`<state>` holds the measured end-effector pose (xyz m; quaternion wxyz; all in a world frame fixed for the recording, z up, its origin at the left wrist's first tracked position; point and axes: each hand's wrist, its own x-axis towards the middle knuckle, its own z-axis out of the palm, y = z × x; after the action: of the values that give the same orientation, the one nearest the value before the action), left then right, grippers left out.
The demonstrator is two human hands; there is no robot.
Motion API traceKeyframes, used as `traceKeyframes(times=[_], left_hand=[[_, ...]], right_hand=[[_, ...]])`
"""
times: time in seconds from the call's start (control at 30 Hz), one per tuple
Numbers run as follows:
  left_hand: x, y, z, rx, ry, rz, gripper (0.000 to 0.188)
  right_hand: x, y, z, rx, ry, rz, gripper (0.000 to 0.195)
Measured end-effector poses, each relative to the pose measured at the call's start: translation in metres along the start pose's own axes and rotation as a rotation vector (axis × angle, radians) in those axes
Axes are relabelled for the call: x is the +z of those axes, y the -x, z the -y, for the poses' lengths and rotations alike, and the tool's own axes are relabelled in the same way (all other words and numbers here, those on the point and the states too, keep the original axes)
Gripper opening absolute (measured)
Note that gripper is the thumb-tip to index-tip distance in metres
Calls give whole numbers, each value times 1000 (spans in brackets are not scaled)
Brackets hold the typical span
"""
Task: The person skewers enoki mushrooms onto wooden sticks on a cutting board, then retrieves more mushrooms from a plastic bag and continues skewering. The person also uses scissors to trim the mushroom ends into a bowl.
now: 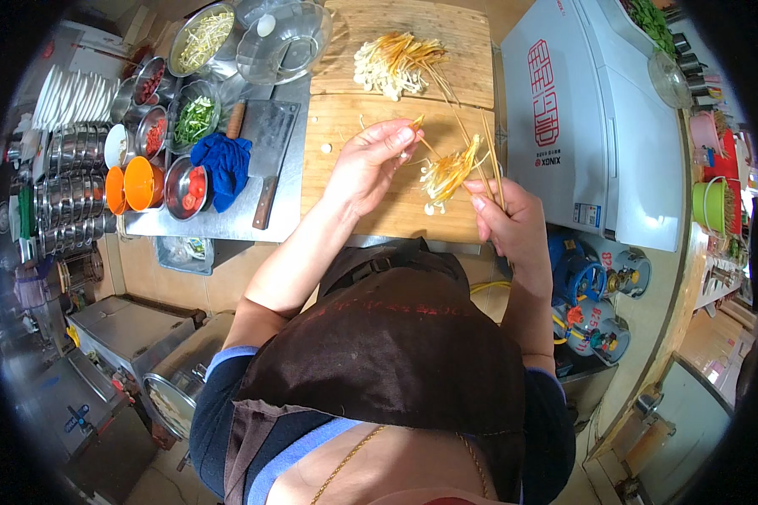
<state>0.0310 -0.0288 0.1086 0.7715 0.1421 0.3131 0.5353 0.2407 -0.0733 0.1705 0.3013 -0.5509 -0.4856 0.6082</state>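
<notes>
My right hand [511, 211] grips several thin bamboo skewers [494, 161] over the wooden cutting board [338, 196]. A loose bundle of enoki mushrooms wrapped in a yellow-orange strip [451, 167] sits on a skewer just left of those fingers. Between its thumb and fingertips, my left hand [379, 154] pinches a small yellow-orange food piece [418, 122]. A skewer tip runs up close to that piece; whether it pierces it is hidden by the fingers. Farther back on the board lies a pile of similar enoki skewers [401, 63], their sticks pointing towards me.
Left of the board lie a cleaver [275, 136], a blue cloth [224, 167] and a bowl of tomato pieces [189, 189]. Behind them stand a bowl of chopped greens [194, 117] and a clear plastic bowl [284, 47]. A white chest freezer [562, 113] borders the right; gas cylinders [597, 315] stand below.
</notes>
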Motion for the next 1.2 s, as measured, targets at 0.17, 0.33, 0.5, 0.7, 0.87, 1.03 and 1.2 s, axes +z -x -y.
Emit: traceKeyframes(times=[0.17, 0.33, 0.5, 0.7, 0.87, 1.03, 1.2], left_hand=[[3, 1, 2, 53, -4, -9, 17], [6, 1, 2, 77, -34, -25, 17], [6, 1, 7, 235, -129, -9, 17], [2, 1, 3, 141, -162, 73, 17], [3, 1, 0, 70, -170, 80, 18], [5, 2, -4, -102, -75, 111, 19], [9, 3, 0, -100, -154, 85, 21]], right_hand=[[0, 1, 2, 5, 19, -3, 20], [1, 0, 1, 16, 1, -16, 20], [2, 0, 5, 34, 0, -20, 20], [-1, 1, 4, 51, 11, -22, 20], [0, 0, 5, 45, 36, -23, 21], [-1, -7, 1, 30, 25, -2, 21], [5, -23, -8, -34, -27, 2, 20]])
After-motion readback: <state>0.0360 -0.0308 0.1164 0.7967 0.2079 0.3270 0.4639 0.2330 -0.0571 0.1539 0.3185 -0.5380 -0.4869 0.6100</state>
